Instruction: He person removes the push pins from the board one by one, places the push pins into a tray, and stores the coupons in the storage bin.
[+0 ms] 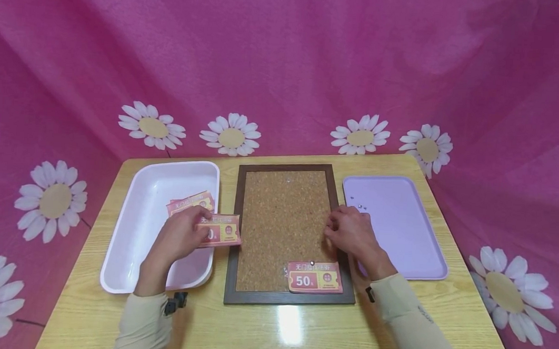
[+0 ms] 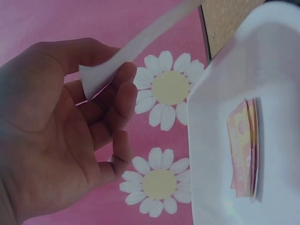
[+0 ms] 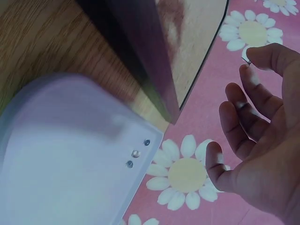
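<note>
My left hand (image 1: 181,232) pinches a red and yellow paper coupon (image 1: 226,232) over the right rim of the white basin; the coupon's right end reaches the corkboard's frame in the head view. The left wrist view shows the coupon's pale back (image 2: 136,44) between thumb and fingers. Above the right side of the corkboard (image 1: 277,216), my right hand (image 1: 352,231) pinches a small metal thumbtack (image 3: 247,61) between thumb and index finger, the other fingers loosely bent. One coupon (image 1: 315,282), marked 50, lies at the board's lower right with a thumbtack (image 1: 312,262) at its top edge.
More coupons (image 2: 243,150) lie stacked in the white basin (image 1: 137,214), left of the board. On the right is a purple tray (image 1: 405,228) with a few thumbtacks (image 3: 135,153) near its far left corner. A flowered pink cloth (image 1: 285,64) hangs behind the wooden table (image 1: 233,330).
</note>
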Available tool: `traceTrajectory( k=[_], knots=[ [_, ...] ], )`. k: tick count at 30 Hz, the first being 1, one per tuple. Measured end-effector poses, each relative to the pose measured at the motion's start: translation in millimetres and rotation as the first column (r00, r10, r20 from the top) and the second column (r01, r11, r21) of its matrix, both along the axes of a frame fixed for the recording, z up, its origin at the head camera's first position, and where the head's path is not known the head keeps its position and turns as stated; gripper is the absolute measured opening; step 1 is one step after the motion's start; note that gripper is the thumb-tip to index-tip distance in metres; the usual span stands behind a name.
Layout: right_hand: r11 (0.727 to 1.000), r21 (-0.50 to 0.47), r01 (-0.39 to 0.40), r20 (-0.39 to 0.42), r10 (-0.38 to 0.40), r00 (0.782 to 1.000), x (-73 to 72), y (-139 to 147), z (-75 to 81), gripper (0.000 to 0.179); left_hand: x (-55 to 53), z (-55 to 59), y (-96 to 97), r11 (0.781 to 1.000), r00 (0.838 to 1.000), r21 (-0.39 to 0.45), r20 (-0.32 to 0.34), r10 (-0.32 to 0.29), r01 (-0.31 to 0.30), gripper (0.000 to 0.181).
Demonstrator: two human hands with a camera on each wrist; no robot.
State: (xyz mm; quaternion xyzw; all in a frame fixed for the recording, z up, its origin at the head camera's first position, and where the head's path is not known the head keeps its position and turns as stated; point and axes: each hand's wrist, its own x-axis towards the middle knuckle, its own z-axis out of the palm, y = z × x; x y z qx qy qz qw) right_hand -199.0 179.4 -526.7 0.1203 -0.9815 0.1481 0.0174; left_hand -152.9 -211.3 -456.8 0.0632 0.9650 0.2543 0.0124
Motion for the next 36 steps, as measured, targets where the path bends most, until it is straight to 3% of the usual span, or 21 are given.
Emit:
traceTrajectory(
  k=[8,15,21,36],
  knots=[
    [0.999,0.024,0.041,0.022,-0.041,0.999,-4.6,16,-2.1,0.015,-2.8,6.4,-10.5,0.998,0.999,-0.043,0.015,0.046,-0.046,0.029],
    [0.998,0.022,0.061,0.027,-0.061,0.998,-7.2,30,-3.7,0.017,-5.7,7.8,-19.8,0.995,0.999,-0.086,-0.024,0.047,-0.049,0.024],
    [0.997,0.031,0.066,0.031,-0.067,0.997,-10.1,40,-4.5,0.019,-8.1,13.0,-24.1,0.993,0.998,-0.106,-0.004,0.059,-0.059,0.024],
    [0.995,0.024,0.100,0.041,-0.101,0.994,-18.3,62,-10.9,0.015,-15.1,13.6,-43.4,0.989,0.994,-0.106,-0.046,0.094,-0.099,0.028]
  ],
)
